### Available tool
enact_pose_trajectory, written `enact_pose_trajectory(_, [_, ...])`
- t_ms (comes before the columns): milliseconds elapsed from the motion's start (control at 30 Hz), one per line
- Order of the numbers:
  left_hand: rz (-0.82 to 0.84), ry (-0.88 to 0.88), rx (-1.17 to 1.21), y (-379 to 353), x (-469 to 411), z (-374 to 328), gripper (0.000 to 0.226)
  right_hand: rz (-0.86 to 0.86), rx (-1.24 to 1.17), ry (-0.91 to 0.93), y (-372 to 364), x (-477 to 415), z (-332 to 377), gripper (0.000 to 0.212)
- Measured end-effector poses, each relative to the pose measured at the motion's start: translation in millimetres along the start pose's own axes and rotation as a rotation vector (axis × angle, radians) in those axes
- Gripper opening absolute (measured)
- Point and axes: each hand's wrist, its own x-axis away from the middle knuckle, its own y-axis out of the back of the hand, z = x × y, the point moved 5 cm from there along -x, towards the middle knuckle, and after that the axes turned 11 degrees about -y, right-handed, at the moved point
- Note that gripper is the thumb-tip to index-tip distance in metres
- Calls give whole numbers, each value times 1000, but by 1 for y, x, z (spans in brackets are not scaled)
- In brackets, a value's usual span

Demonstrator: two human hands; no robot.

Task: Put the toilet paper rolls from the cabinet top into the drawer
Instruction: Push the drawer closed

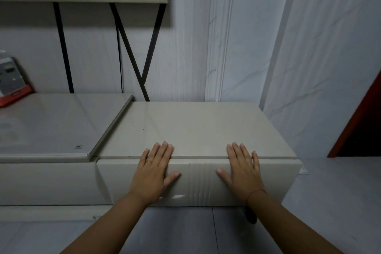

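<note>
we see our left hand and right hand pressed flat on the glossy beige drawer front. the fingers are straight and slightly spread, one hand on each side of the drawer's ribbed centre. our fingertips reach the smooth beige cabinet top just above the drawer. we cannot tell where the toilet paper rolls are. far left of the drawer stands a red-and-grey box.
</note>
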Motion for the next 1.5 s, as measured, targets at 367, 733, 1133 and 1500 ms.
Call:
enact_pose_trajectory(367, [-37,-21,13,3,-2,-1,77,-4,28,-11,0,-2,2,93])
enact_pose_trajectory(733, [-18,-16,-36,3,-3,0,75,-10,36,-10,1,-5,2,88])
enact_pose_trajectory(1133, [-42,-23,-53,3,-6,0,75,-23,6,-2,0,-6,2,87])
enact_pose_trajectory(1500, [-34,-18,-24,1,-7,3,75,-21,-4,-10,2,-6,3,88])
